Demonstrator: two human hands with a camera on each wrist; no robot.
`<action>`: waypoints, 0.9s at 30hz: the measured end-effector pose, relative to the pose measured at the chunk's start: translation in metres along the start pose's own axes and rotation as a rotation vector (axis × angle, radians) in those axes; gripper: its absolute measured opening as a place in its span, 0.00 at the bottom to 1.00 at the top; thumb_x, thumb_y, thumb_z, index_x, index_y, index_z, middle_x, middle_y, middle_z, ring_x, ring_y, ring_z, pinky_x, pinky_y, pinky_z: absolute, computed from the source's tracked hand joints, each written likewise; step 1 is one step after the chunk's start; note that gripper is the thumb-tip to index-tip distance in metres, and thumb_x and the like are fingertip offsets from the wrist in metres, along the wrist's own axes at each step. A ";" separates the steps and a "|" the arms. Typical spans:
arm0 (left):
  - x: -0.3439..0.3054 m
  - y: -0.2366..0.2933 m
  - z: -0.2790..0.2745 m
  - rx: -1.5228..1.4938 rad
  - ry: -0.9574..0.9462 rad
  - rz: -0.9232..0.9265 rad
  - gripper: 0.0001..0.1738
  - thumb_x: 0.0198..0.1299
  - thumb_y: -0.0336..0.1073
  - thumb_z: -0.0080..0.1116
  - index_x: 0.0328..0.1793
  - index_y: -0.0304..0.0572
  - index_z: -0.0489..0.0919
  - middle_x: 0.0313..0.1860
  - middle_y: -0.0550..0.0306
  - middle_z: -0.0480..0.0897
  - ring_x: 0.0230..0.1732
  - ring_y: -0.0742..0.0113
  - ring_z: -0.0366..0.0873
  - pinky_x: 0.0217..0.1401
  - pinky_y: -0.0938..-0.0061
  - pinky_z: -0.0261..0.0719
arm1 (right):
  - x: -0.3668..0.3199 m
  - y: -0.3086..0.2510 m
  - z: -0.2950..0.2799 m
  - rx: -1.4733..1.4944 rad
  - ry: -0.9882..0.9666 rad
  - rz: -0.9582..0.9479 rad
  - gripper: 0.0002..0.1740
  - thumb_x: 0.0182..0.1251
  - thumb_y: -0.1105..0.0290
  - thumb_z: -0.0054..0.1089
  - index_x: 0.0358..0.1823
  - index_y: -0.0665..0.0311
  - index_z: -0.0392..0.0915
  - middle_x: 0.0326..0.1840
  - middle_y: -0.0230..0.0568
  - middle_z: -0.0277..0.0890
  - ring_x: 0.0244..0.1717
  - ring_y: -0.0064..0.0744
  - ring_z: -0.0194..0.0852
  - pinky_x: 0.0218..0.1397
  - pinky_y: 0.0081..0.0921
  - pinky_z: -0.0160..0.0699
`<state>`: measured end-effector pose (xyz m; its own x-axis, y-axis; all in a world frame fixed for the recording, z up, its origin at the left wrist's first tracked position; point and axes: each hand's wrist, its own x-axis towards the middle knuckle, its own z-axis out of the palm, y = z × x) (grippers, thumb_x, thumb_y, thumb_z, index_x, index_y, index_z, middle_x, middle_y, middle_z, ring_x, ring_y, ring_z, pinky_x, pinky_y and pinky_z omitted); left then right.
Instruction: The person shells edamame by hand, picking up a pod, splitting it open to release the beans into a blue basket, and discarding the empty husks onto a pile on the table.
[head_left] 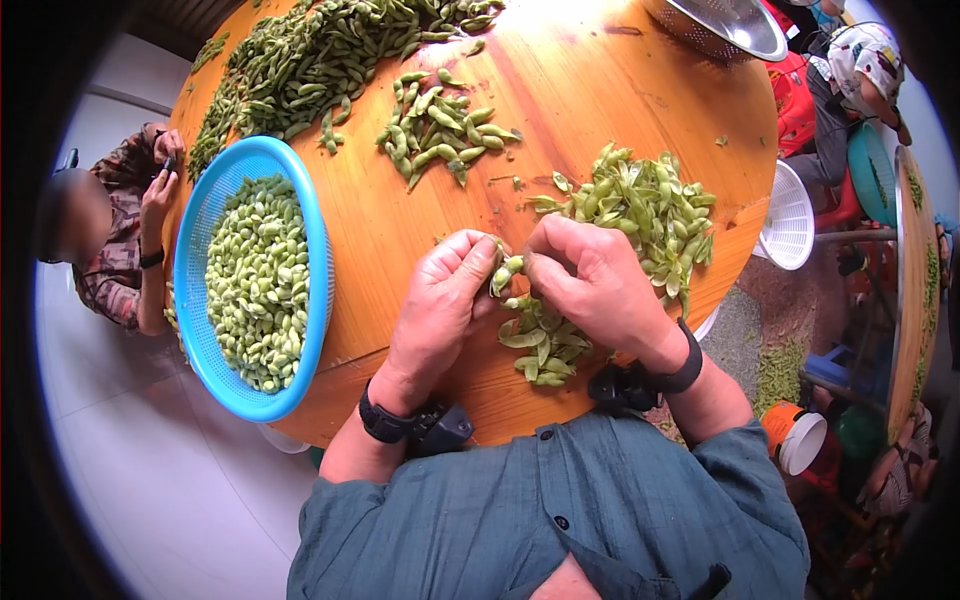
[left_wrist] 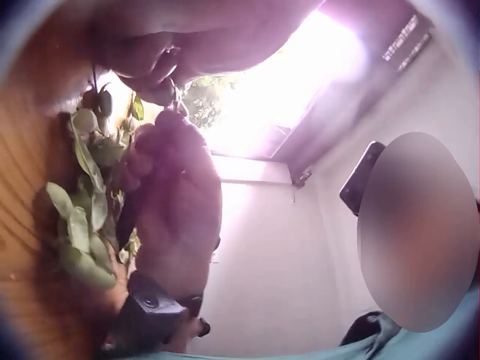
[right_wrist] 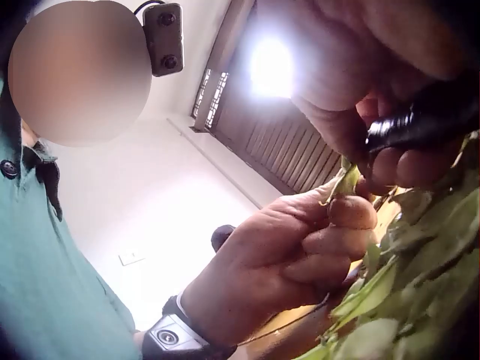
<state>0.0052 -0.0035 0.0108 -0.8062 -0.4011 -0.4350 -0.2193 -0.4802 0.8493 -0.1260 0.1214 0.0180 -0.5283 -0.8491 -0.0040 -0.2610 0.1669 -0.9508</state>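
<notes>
Over the table's near edge, my two hands meet at one green edamame pod. My left hand pinches it between thumb and curled fingers. From the other side, my right hand grips its right end with thumb and forefinger. The right wrist view shows the split pod at the left fingertips, with a shiny black piece along the right hand's fingers. Below and beside the hands lie opened pods and a larger heap of pod shells. A blue basket of shelled beans stands left.
Whole pods form a small pile mid-table and a big heap at the far left. A metal colander sits at the far right edge. Another person sits left. White basket and a second table stand right.
</notes>
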 end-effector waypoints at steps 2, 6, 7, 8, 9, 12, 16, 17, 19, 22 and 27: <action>0.003 -0.004 -0.002 -0.006 0.007 0.027 0.09 0.75 0.39 0.53 0.43 0.44 0.77 0.27 0.73 0.75 0.23 0.88 0.62 0.23 0.89 0.57 | 0.000 -0.002 0.001 0.000 0.010 -0.004 0.06 0.60 0.75 0.55 0.30 0.72 0.77 0.22 0.50 0.76 0.22 0.37 0.77 0.29 0.33 0.73; 0.003 -0.007 -0.012 0.405 0.217 0.312 0.06 0.71 0.33 0.59 0.43 0.39 0.76 0.30 0.70 0.77 0.30 0.85 0.69 0.32 0.87 0.67 | -0.002 -0.001 -0.001 0.105 0.001 0.111 0.06 0.60 0.75 0.56 0.30 0.72 0.77 0.22 0.51 0.76 0.22 0.38 0.77 0.28 0.33 0.73; 0.002 -0.006 -0.013 0.516 0.277 0.342 0.06 0.69 0.31 0.60 0.44 0.36 0.76 0.30 0.68 0.78 0.32 0.84 0.70 0.34 0.85 0.69 | -0.002 -0.002 -0.001 0.042 0.027 0.055 0.06 0.60 0.75 0.56 0.29 0.72 0.77 0.22 0.51 0.76 0.22 0.38 0.77 0.28 0.32 0.73; -0.001 -0.004 -0.011 0.516 0.277 0.343 0.06 0.69 0.31 0.60 0.44 0.36 0.76 0.30 0.68 0.78 0.32 0.84 0.70 0.34 0.85 0.69 | -0.002 -0.002 -0.002 -0.020 0.054 0.000 0.06 0.61 0.75 0.57 0.29 0.71 0.77 0.22 0.51 0.76 0.22 0.39 0.78 0.28 0.32 0.74; -0.004 -0.003 -0.007 0.451 0.249 0.374 0.06 0.69 0.31 0.60 0.44 0.36 0.76 0.30 0.68 0.78 0.33 0.84 0.71 0.36 0.85 0.71 | -0.002 -0.003 -0.001 -0.021 0.054 -0.001 0.06 0.61 0.75 0.57 0.29 0.71 0.77 0.22 0.51 0.76 0.22 0.39 0.78 0.28 0.32 0.74; -0.013 -0.004 0.006 0.330 0.155 0.380 0.08 0.67 0.30 0.62 0.47 0.35 0.76 0.32 0.66 0.78 0.35 0.82 0.74 0.39 0.84 0.74 | -0.005 -0.007 0.002 -0.043 0.094 -0.024 0.05 0.60 0.76 0.58 0.30 0.71 0.78 0.22 0.50 0.76 0.21 0.39 0.79 0.27 0.32 0.74; -0.016 -0.008 0.007 0.293 0.017 0.355 0.12 0.67 0.30 0.63 0.51 0.35 0.74 0.35 0.63 0.80 0.36 0.79 0.75 0.39 0.81 0.76 | -0.007 -0.011 0.003 -0.041 0.127 -0.073 0.04 0.60 0.76 0.59 0.30 0.70 0.78 0.21 0.49 0.77 0.21 0.40 0.80 0.26 0.31 0.75; -0.015 -0.009 0.005 0.324 0.009 0.352 0.13 0.67 0.31 0.63 0.52 0.35 0.74 0.35 0.63 0.80 0.36 0.79 0.75 0.39 0.81 0.76 | -0.007 -0.011 0.004 -0.012 0.128 -0.080 0.04 0.61 0.76 0.59 0.30 0.70 0.79 0.22 0.49 0.77 0.22 0.40 0.80 0.26 0.31 0.75; -0.016 -0.008 0.006 0.354 0.000 0.350 0.14 0.66 0.32 0.64 0.52 0.34 0.74 0.35 0.63 0.79 0.36 0.79 0.75 0.40 0.81 0.76 | -0.010 -0.013 0.005 -0.005 0.123 -0.072 0.04 0.61 0.76 0.59 0.30 0.69 0.79 0.22 0.49 0.77 0.22 0.40 0.80 0.27 0.30 0.75; -0.018 -0.004 0.011 0.277 0.066 0.353 0.13 0.67 0.33 0.64 0.50 0.34 0.74 0.36 0.62 0.79 0.36 0.78 0.75 0.40 0.81 0.76 | -0.010 -0.014 0.006 -0.035 0.141 -0.096 0.04 0.60 0.76 0.60 0.29 0.68 0.78 0.22 0.49 0.78 0.23 0.40 0.81 0.27 0.31 0.76; -0.014 -0.010 0.001 0.273 0.145 0.298 0.10 0.69 0.34 0.61 0.47 0.35 0.75 0.36 0.64 0.79 0.36 0.79 0.74 0.40 0.81 0.75 | -0.010 -0.010 0.011 -0.169 0.202 -0.194 0.04 0.60 0.75 0.62 0.29 0.66 0.77 0.22 0.47 0.77 0.25 0.44 0.82 0.28 0.33 0.77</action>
<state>0.0183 0.0073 0.0085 -0.7752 -0.6057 -0.1797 -0.1414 -0.1109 0.9837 -0.1092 0.1228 0.0237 -0.6007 -0.7593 0.2503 -0.4944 0.1067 -0.8627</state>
